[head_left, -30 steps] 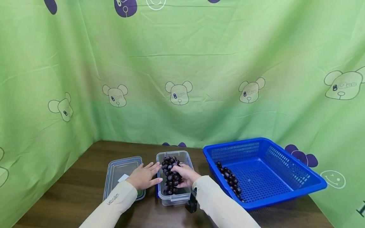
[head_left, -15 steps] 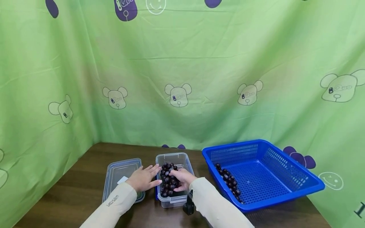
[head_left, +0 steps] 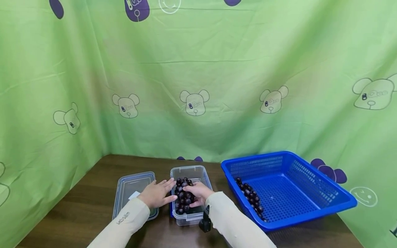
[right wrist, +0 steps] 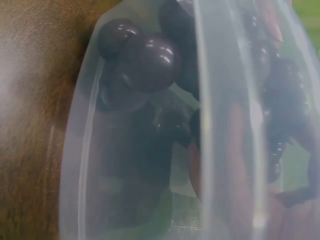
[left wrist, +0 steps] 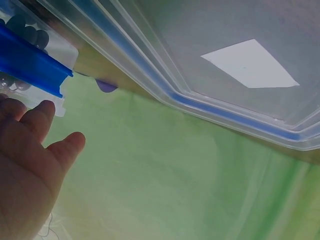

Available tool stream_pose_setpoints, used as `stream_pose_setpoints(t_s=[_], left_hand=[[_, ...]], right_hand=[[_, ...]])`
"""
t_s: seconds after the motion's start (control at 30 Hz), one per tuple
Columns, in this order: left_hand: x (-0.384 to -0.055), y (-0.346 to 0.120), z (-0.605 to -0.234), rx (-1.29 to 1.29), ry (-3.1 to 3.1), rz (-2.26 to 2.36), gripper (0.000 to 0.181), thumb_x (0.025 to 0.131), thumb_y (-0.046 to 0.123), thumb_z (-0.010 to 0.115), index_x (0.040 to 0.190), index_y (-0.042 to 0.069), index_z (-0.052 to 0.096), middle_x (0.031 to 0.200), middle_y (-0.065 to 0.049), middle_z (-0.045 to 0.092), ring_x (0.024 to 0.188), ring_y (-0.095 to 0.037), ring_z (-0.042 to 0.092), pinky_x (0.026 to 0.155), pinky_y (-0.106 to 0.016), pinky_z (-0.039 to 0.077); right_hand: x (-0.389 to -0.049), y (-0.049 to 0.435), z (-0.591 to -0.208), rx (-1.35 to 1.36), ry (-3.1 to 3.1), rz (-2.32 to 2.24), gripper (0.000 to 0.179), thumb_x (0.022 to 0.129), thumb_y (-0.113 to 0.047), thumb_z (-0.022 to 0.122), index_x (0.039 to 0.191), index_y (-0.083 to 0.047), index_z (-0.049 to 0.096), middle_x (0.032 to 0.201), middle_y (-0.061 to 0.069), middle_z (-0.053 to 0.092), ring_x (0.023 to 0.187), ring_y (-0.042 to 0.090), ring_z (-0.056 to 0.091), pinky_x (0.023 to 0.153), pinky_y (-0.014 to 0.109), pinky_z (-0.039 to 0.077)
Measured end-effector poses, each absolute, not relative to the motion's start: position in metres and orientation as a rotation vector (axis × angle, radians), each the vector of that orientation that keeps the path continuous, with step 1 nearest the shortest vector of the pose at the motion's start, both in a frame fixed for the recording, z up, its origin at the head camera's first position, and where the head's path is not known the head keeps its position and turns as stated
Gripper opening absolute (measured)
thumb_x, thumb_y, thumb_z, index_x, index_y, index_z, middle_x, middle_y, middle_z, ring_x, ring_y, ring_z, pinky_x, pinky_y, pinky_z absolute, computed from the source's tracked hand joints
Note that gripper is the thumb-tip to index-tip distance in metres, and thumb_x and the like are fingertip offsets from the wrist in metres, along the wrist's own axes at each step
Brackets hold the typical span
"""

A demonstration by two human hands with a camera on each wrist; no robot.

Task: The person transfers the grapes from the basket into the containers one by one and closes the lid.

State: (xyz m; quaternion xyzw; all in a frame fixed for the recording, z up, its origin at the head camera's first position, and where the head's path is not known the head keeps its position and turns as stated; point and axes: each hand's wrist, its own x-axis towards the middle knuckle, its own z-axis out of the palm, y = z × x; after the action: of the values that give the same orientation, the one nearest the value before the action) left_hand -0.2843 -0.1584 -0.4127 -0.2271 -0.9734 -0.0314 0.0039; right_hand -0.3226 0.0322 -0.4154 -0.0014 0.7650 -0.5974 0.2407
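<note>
In the head view, we see the right hand (head_left: 201,193) gripping the grape bunch (head_left: 182,197) inside the clear container (head_left: 191,217), the left hand (head_left: 155,195) straight-fingered beside its rim. The left wrist view shows this hand near the blue clasp (left wrist: 31,62); in the right wrist view, grapes look glossy, so we judge them slippery, bruisable, better cradled around the middle.

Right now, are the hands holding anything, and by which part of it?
The right hand holds a bunch of dark grapes by its right side, inside the clear box. The left hand holds nothing, spread beside the box's left rim.
</note>
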Motion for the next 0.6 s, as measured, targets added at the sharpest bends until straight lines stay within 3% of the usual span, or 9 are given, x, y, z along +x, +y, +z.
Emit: stream_pose_setpoints(t_s=[0.37, 0.6], left_hand=[[-0.286, -0.158, -0.415, -0.726, -3.011, -0.074, 0.060, 0.098, 0.047, 0.044, 0.141, 0.006, 0.047, 0.148, -0.009, 0.042, 0.132, -0.034, 0.041, 0.104, -0.058, 0.031], [-0.285, -0.159, -0.413, -0.732, -3.007, -0.079, 0.060, 0.098, 0.047, 0.045, 0.141, 0.005, 0.048, 0.147, -0.010, 0.043, 0.134, -0.034, 0.038, 0.106, -0.058, 0.029]], right_hand=[[-0.327, 0.029, -0.415, -0.003, 2.085, -1.640, 0.050, 0.091, -0.014, 0.061, 0.129, 0.012, 0.042, 0.119, 0.033, 0.051, 0.108, 0.049, 0.054, 0.080, 0.056, 0.052], [-0.334, 0.032, -0.405, 0.057, 2.183, -1.451, 0.051, 0.089, -0.019, 0.059, 0.126, 0.012, 0.042, 0.106, 0.037, 0.055, 0.104, 0.051, 0.057, 0.077, 0.051, 0.054]])
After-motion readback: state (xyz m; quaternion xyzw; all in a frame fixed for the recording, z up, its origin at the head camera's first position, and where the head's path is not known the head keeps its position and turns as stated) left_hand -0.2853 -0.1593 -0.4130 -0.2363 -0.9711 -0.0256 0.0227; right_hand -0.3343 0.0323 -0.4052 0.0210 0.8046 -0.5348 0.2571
